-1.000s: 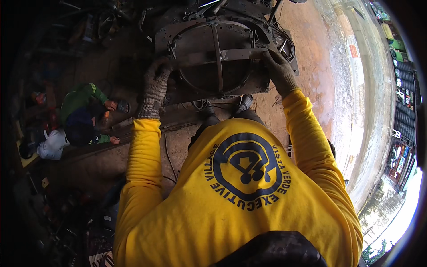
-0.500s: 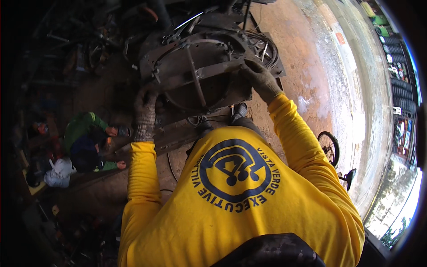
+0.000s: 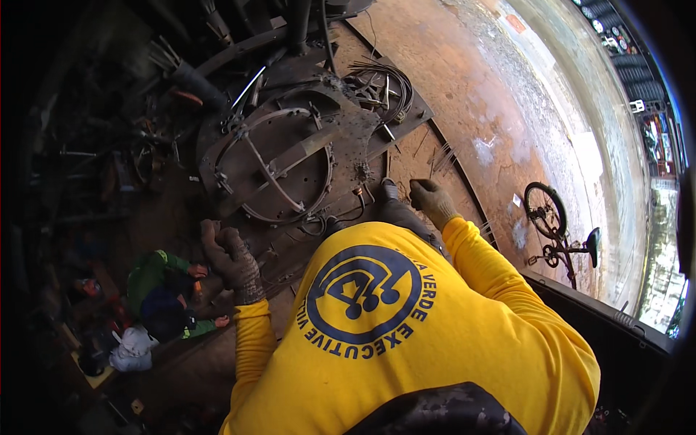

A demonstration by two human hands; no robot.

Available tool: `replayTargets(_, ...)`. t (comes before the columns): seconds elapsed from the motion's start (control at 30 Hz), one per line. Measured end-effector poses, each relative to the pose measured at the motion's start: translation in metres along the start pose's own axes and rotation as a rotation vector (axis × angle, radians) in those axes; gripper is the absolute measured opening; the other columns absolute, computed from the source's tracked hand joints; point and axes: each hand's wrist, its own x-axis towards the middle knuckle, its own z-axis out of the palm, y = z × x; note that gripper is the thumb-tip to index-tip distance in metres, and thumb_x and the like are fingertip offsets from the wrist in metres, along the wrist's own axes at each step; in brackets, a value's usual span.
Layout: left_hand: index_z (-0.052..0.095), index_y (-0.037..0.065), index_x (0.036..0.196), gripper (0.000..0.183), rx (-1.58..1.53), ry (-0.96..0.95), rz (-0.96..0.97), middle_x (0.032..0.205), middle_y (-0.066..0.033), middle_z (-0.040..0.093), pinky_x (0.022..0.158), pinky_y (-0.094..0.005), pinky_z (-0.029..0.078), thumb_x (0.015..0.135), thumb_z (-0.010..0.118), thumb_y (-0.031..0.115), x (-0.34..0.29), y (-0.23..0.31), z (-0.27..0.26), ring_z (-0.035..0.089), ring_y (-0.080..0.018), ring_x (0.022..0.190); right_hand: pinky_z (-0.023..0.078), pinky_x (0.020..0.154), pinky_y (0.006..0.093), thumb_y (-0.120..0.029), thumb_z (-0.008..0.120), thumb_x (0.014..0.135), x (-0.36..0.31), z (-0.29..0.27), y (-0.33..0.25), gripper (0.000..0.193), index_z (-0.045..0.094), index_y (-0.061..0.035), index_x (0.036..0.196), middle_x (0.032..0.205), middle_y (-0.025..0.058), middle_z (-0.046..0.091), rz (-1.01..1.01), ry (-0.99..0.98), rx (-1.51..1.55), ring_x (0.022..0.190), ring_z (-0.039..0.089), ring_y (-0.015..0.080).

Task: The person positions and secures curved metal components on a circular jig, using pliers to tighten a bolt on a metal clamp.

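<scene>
A round metal ring (image 3: 328, 176) lies on the dark steel worktable (image 3: 206, 154), with small pieces fixed along its rim. Across it run a wide flat bar (image 3: 299, 152) and a thinner rod (image 3: 261, 161). My gloved left hand (image 3: 232, 262) hangs in the air off the table's near left side, fingers loosely apart and holding nothing. To the right of the table's near edge is my gloved right hand (image 3: 433, 201), its fingers curled in with nothing visible in them. Neither hand touches the ring or the bars.
A coil of wire (image 3: 400, 90) with loose metal pieces sits at the table's far right. A person in green sleeves (image 3: 156, 279) crouches at the left. A bicycle (image 3: 554, 225) stands at the right. Cables (image 3: 355, 206) hang by the near edge.
Both hands have let go of the flat bar's ends and drawn back toward my body. The bar stays lying across the ring. My view has turned, shifting the scene.
</scene>
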Motion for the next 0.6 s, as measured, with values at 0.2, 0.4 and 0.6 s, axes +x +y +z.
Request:
replayTargets(0.2, 0.055, -0.003, 0.123, 0.035, 0.2, -0.242, 0.302, 0.098, -0.0112, 0.061, 0.082, -0.0364, 0.05, 0.092, 0.061, 0.011, 0.018, 0.092, 0.029, 0.059, -0.0231, 0.085, 0.051, 0.087, 0.0325, -0.043, 0.058, 0.092, 0.016, -0.028, 0.023, 0.051, 0.062, -0.008, 0.129, 0.113, 0.0118, 0.069, 0.083, -0.085, -0.318, 0.094, 0.067, 0.0217)
replayTargets(0.4, 0.059, 0.001, 0.121, 0.034, 0.4, -0.553, 0.555, 0.111, -0.0204, 0.063, 0.084, -0.0447, 0.05, 0.092, 0.063, 0.019, 0.012, 0.142, 0.11, 0.062, -0.0378, 0.094, 0.052, 0.07, 0.0306, -0.036, 0.06, 0.093, 0.082, -0.077, 0.049, 0.046, 0.064, -0.0007, 0.122, 0.098, 0.0088, 0.071, 0.011, -0.064, -0.309, 0.077, 0.065, 0.0175)
replayTargets(0.6, 0.06, 0.001, 0.121, 0.04, 0.447, -0.444, 0.289, 0.111, -0.0183, 0.064, 0.089, -0.0443, 0.049, 0.09, 0.066, 0.025, -0.02, 0.101, 0.192, 0.06, -0.0356, 0.102, 0.051, 0.064, 0.0305, -0.036, 0.06, 0.092, 0.135, -0.135, 0.1, 0.044, 0.066, 0.0012, 0.114, 0.086, 0.0097, 0.069, 0.25, -0.134, -0.28, 0.071, 0.065, 0.0164)
